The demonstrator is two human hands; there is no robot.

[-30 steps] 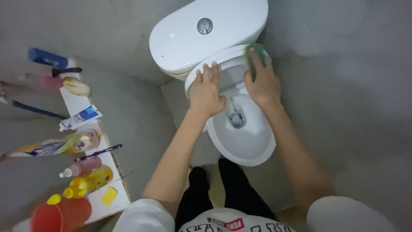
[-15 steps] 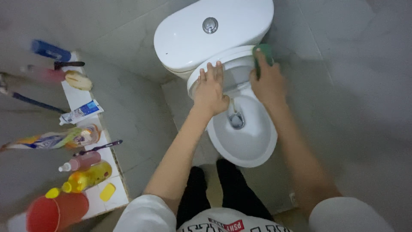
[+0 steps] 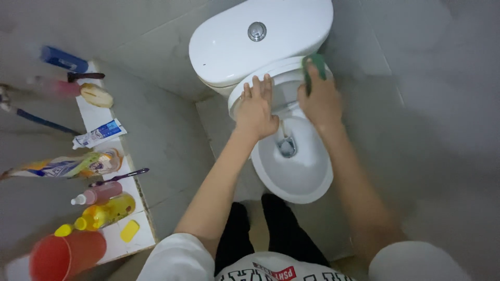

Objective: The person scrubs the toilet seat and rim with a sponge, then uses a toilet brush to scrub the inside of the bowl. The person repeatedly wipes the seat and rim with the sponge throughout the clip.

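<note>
In the head view, a white ceramic toilet (image 3: 291, 156) is seen from above, its raised seat or lid (image 3: 284, 86) leaning back towards the white cistern with a round metal flush button (image 3: 257, 31).

The left hand (image 3: 256, 110) is laid flat on the left part of the raised seat, fingers spread and straight; nothing is held in it, and the seat appears to be steadied by the palm.

The right hand (image 3: 319, 99) is closed around a green rectangular scrubbing sponge (image 3: 314, 66), whose far end sticks out beyond the fingertips. The sponge is pressed against the upper right edge of the raised seat, close under the cistern. How tightly the grip is closed cannot be told, as the picture is slightly blurred there.

The work is judged to be in its middle: the sponge is applied to the top right of the seat, while the left side under the resting hand, the bowl rim and the bowl interior (image 3: 297, 166) are not touched by the sponge now. No foam can be made out on any surface, so which parts are already wiped cannot be told.

On the left, a white tiled ledge (image 3: 138, 242) is seen, carrying a yellow liquid bottle (image 3: 104, 214), a pink bottle (image 3: 99, 195), a red plastic cup (image 3: 65, 257), a dark toothbrush (image 3: 121, 178) and a white-and-blue tube (image 3: 99, 133).
</note>
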